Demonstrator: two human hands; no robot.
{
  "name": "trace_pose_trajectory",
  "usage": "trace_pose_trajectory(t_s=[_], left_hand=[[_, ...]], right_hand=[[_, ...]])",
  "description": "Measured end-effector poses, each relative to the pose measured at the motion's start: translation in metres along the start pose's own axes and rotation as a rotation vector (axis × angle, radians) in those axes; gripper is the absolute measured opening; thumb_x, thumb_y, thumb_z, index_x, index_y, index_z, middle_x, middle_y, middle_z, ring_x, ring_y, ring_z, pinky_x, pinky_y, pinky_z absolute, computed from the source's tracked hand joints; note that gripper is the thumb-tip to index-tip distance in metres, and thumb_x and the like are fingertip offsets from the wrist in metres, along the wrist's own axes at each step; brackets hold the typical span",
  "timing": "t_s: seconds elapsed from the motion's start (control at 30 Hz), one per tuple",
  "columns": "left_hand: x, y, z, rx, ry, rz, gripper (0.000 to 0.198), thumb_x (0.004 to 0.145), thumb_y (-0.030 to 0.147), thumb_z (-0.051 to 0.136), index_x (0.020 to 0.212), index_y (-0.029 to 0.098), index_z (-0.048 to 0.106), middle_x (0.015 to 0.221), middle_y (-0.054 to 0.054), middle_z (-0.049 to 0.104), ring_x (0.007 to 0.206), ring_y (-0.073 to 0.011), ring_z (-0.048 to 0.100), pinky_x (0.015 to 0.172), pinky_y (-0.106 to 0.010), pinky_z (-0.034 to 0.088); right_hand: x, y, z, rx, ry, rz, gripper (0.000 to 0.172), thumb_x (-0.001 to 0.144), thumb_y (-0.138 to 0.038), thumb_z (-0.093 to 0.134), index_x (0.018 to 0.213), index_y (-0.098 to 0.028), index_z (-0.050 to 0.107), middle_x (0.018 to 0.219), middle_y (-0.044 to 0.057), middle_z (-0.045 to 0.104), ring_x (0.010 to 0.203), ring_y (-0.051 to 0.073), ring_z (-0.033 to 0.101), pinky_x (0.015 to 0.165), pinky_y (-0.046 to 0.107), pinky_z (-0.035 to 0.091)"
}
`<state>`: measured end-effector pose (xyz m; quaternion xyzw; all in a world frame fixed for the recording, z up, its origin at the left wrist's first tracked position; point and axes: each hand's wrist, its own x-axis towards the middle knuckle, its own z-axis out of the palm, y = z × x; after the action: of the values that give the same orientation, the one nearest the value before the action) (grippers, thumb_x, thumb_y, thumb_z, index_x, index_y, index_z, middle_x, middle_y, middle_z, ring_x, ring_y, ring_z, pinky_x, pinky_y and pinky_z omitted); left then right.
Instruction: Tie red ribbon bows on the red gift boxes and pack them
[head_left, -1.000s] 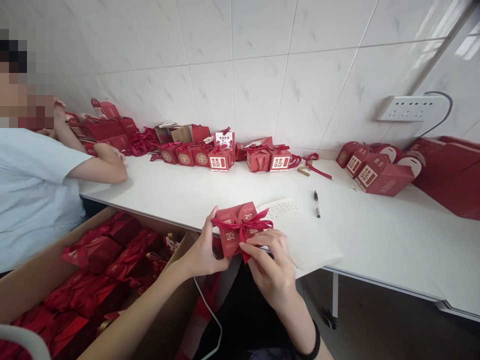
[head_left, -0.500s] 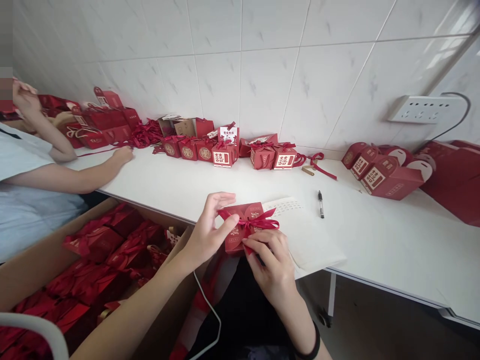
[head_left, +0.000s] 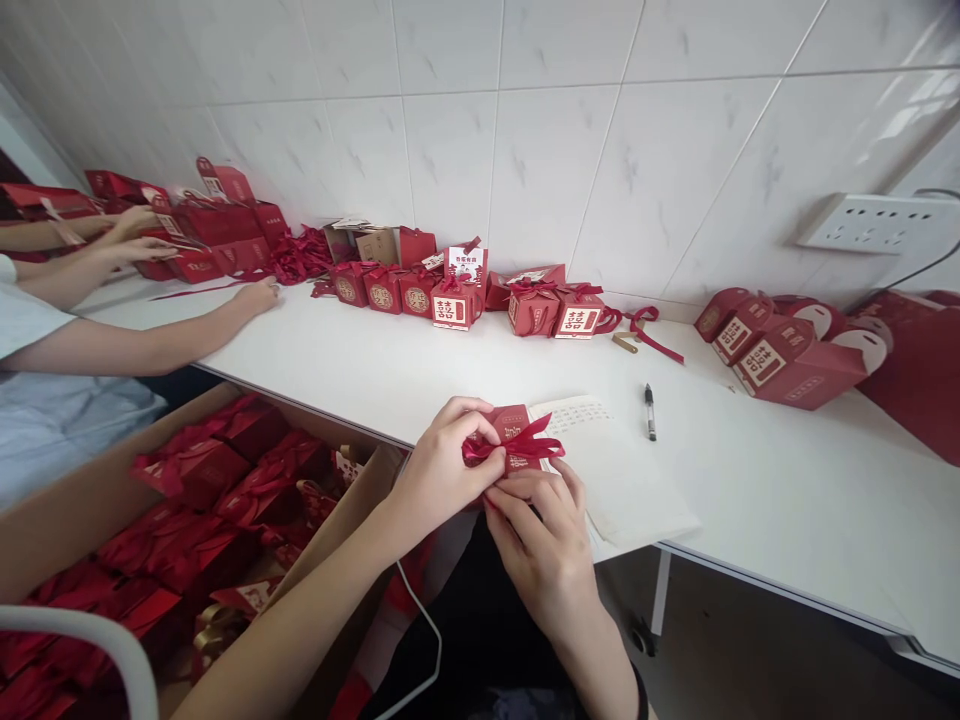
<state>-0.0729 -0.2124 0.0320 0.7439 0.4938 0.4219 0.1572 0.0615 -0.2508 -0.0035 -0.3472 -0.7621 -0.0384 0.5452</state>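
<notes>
I hold a small red gift box (head_left: 516, 424) with a red ribbon bow (head_left: 525, 447) at the near edge of the white table (head_left: 787, 480). My left hand (head_left: 442, 470) is closed over the box's left side, fingers pinching the ribbon knot. My right hand (head_left: 544, 540) grips the box from below and in front, fingers curled at the ribbon. Most of the box is hidden by both hands.
A cardboard carton (head_left: 82, 510) of finished red boxes stands at my lower left. A row of red boxes (head_left: 457, 300) lines the wall. A sheet of paper (head_left: 622, 480) and a pen (head_left: 650, 410) lie to the right. Another person's arms (head_left: 135, 340) reach over the table's left end.
My left hand has moved from the box's side onto its top and closed over the ribbon. The other person's arm has stretched farther along the table. The camera has shifted left.
</notes>
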Motion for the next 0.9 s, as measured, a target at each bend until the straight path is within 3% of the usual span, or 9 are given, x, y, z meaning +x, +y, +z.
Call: trace_pose_trajectory(t_s=[0.13,0.27,0.73,0.83,0.9], left_hand=[[-0.002,-0.003,0.004,-0.018,0.022,-0.004,0.006,0.074,0.014,0.058,0.071,0.019,0.058,0.106,-0.004,0.057,0.110,-0.0190,0.055,0.094,-0.033,0.047],[-0.003,-0.004,0.005,-0.024,0.036,-0.006,0.006,0.074,0.015,0.059,0.070,0.019,0.058,0.109,-0.004,0.056,0.112,-0.0193,0.054,0.095,-0.033,0.046],[0.002,-0.003,0.007,-0.037,0.036,-0.057,0.006,0.073,0.016,0.059,0.067,0.019,0.060,0.112,-0.005,0.056,0.111,-0.0211,0.055,0.091,-0.033,0.050],[0.003,-0.004,0.007,-0.039,0.024,-0.055,0.005,0.073,0.017,0.059,0.068,0.019,0.060,0.112,-0.006,0.056,0.113,-0.0214,0.054,0.093,-0.035,0.048],[0.003,-0.005,0.007,-0.038,0.020,-0.040,0.005,0.075,0.018,0.058,0.070,0.019,0.059,0.110,-0.006,0.056,0.114,-0.0215,0.053,0.096,-0.036,0.045]], right_hand=[[-0.003,0.001,0.003,0.094,0.002,-0.047,0.018,0.083,-0.001,0.056,0.092,-0.016,0.060,0.082,0.006,0.061,0.083,0.019,0.058,0.078,0.041,0.050],[-0.005,0.004,0.003,0.173,-0.013,-0.081,0.020,0.081,0.001,0.057,0.093,-0.015,0.060,0.083,0.007,0.060,0.083,0.020,0.057,0.070,0.037,0.053],[-0.002,-0.009,0.001,0.223,-0.130,-0.131,0.015,0.084,-0.004,0.055,0.085,-0.018,0.058,0.073,0.000,0.059,0.066,0.012,0.055,0.081,0.041,0.047],[0.004,-0.008,-0.009,0.317,-0.176,-0.093,0.007,0.087,-0.014,0.055,0.092,-0.018,0.060,0.078,0.003,0.061,0.072,0.015,0.056,0.078,0.040,0.048],[0.010,0.000,-0.019,0.369,-0.130,0.012,0.010,0.089,-0.022,0.053,0.095,-0.018,0.060,0.085,0.006,0.061,0.080,0.018,0.057,0.074,0.037,0.049]])
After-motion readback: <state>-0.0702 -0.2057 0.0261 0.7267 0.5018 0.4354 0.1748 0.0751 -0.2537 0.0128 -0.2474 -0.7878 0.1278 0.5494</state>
